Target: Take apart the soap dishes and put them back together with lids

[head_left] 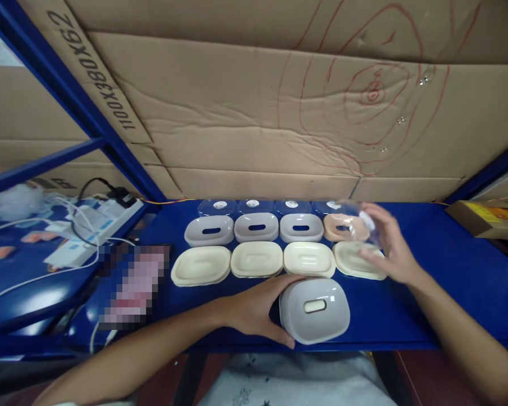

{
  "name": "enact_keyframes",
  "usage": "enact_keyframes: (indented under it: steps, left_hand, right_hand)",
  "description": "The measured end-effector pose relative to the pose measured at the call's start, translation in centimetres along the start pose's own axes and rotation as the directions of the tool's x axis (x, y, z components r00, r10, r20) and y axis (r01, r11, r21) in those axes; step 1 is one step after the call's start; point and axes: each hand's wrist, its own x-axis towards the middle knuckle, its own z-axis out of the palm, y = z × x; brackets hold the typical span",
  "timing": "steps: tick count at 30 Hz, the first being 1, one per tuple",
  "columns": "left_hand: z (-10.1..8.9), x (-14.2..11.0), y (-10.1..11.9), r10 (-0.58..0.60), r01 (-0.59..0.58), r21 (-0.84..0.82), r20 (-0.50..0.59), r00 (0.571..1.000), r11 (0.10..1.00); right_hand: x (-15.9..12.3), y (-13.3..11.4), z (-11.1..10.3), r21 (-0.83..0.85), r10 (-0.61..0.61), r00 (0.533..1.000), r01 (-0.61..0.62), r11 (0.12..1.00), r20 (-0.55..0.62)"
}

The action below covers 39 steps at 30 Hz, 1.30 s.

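Near the blue table's front edge sits a grey oval plastic soap dish part (332, 316), with a cream piece showing through its slot. My left hand (258, 310) grips it by its left side, thumb in front and fingers behind. My right hand (389, 245) is raised over the right end of the rows, holding a clear plastic lid (366, 223) with a white sticker; the lid is blurred. Below it are a peach slotted piece (338, 232) and a cream tray (351, 265), both partly hidden.
Several cream trays (201, 265) and grey slotted pieces (256, 237) stand in rows, with clear lids (254, 207) behind. To the left are a blurred-out pink device (135, 287) and a white power strip (97, 231) with cables. Cardboard (237, 101) walls the back; a carton (486, 220) stands right.
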Motion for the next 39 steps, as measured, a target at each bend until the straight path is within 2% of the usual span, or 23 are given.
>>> enact_keyframes:
  steps: [2, 5, 7, 10, 14, 17, 23, 27, 30, 33, 35, 37, 39]
  left_hand:
    - [-0.1, -0.1, 0.1, 0.013, -0.014, 0.040, 0.026, 1.000, 0.999]
    - [-0.1, -0.2, 0.0, -0.003, -0.001, 0.085, 0.048, 0.999, 0.996]
    - [0.0, -0.3, -0.1, -0.002, -0.004, 0.095, 0.070, 0.998, 0.995]
    - [0.0, -0.3, 0.0, -0.006, -0.002, 0.103, 0.085, 0.996, 0.995]
    - [-0.1, -0.3, 0.3, -0.026, 0.017, 0.114, 0.079, 0.997, 0.993]
    - [-0.1, -0.2, 0.6, -0.006, -0.004, 0.121, 0.078, 0.997, 0.993]
    - [-0.1, -0.2, 0.3, 0.027, -0.033, 0.115, 0.058, 0.998, 0.993]
    - [-0.1, 0.2, -0.3, 0.000, -0.005, 0.049, 0.084, 0.996, 0.999]
    - [-0.3, 0.4, -0.2, -0.016, 0.018, -0.019, 0.084, 0.996, 1.000]
    - [-0.7, 0.2, 0.3, -0.024, 0.029, -0.109, 0.042, 0.999, 0.994]
    - [-0.9, 0.0, 0.6, -0.044, 0.042, -0.184, -0.007, 0.999, 0.982]
    - [-1.0, -0.1, 0.8, -0.082, 0.065, -0.258, -0.054, 0.995, 0.964]
    - [-1.1, -0.2, 0.8, -0.119, 0.085, -0.319, -0.088, 0.989, 0.944]
  right_hand:
    - [0.7, 4.1, -1.5, -0.123, 0.179, 0.975, -0.195, 0.973, -0.130]
    - [0.8, 10.3, -3.5, -0.200, 0.345, 0.916, -0.385, 0.901, -0.206]
    - [0.5, 13.4, -4.1, -0.256, 0.429, 0.875, -0.477, 0.841, -0.224]
    - [-0.2, 16.1, -4.1, -0.320, 0.502, 0.847, -0.532, 0.784, -0.177]
    - [-0.7, 16.9, -3.5, -0.375, 0.503, 0.859, -0.501, 0.780, -0.101]
    - [-0.9, 16.7, -3.4, -0.415, 0.473, 0.877, -0.463, 0.784, -0.085]
    - [-0.6, 16.4, -2.2, -0.416, 0.397, 0.906, -0.421, 0.806, -0.146]
    - [0.1, 15.9, -1.1, -0.368, 0.318, 0.937, -0.350, 0.862, -0.147]
    - [0.8, 14.4, -1.0, -0.340, 0.266, 0.945, -0.318, 0.885, -0.193]
    - [1.3, 11.3, -1.0, -0.310, 0.193, 0.955, -0.258, 0.915, -0.226]
    - [1.2, 8.2, -0.7, -0.282, 0.136, 0.969, -0.192, 0.940, -0.206]
    - [0.7, 4.3, 0.0, -0.222, 0.052, 0.992, -0.077, 0.972, -0.115]
    - [-0.1, 0.2, 1.1, -0.040, -0.134, 0.988, 0.137, 0.990, 0.073]
